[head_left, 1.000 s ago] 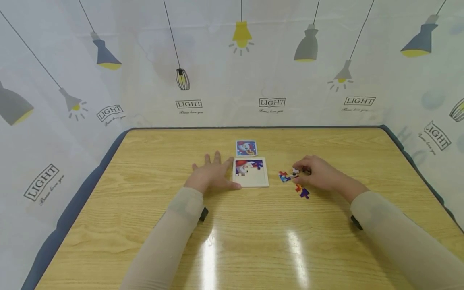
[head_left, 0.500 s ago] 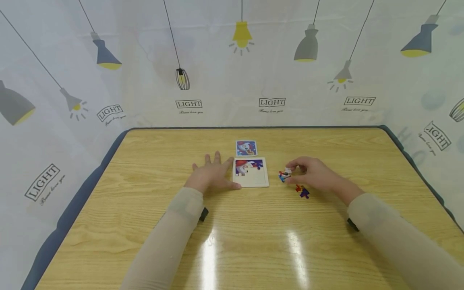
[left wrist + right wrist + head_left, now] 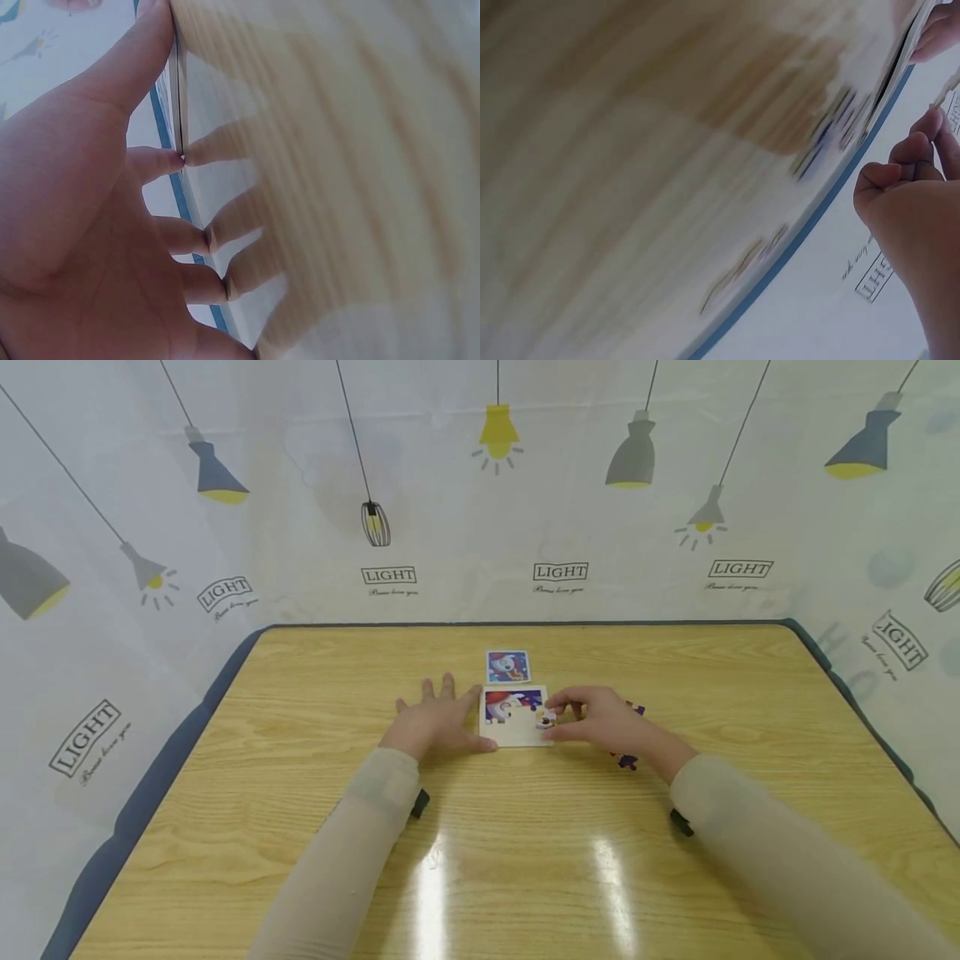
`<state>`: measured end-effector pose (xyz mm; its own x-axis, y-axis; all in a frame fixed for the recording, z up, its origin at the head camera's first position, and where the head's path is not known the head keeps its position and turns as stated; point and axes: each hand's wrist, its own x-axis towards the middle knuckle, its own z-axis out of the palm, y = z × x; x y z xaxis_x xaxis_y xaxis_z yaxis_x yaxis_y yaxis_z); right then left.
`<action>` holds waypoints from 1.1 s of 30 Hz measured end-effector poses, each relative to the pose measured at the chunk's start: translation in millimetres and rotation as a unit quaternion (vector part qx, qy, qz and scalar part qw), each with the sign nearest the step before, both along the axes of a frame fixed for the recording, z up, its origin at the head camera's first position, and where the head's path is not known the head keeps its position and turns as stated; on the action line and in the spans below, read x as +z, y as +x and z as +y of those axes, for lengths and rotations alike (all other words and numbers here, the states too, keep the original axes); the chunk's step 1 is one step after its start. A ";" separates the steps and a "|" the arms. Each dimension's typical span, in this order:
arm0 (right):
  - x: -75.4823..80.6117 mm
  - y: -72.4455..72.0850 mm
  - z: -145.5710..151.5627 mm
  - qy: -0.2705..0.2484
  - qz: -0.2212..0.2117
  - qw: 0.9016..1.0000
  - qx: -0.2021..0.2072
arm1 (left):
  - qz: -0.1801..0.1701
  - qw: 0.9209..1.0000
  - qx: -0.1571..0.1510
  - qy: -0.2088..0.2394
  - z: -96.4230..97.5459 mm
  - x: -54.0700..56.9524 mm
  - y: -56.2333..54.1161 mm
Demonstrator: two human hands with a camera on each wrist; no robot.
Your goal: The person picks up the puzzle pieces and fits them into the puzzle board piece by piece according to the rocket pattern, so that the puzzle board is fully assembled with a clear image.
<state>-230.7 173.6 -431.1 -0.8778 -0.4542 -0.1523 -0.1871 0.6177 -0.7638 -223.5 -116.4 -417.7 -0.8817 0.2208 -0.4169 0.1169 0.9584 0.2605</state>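
The right hand point(image 3: 600, 717) pinches a puzzle piece point(image 3: 545, 719) over the right of the tray point(image 3: 513, 737); the left hand point(image 3: 441, 723), fingers spread wide, touches its edge. Placing seems under way, calling for careful alignment.

The table point(image 3: 300, 735) looks like wood or wood-grain laminate, smooth and glossy, with streaks of light on its top and blurred mirror images in both wrist views. The backdrop point(image 3: 450, 531) is matt printed cloth, faintly creased. The sleeves point(image 3: 337, 860) are matt, soft-looking cloth. The tray point(image 3: 517, 737) appears smooth and pale, of wood or card. The card point(image 3: 507, 667) and the piece point(image 3: 545, 719) have smooth, paper-like printed faces.
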 end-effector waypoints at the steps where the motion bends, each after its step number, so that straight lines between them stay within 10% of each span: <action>1: 0.8 -0.5 -5.3 -0.002 -0.001 1.000 0.000 | 0.000 1.000 0.000 -0.001 0.0 0.1 -0.2; 33: -12.5 -31.3 -55.9 0.057 0.026 0.998 0.023 | 0.010 1.000 -0.012 -0.004 -1.7 -3.2 -1.9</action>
<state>-261.9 117.8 -443.6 -0.8648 -0.4756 -0.1608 -0.2540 0.6907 -0.6771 -225.4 -118.1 -420.9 -0.8846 0.2388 -0.4005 0.1449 0.9572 0.2507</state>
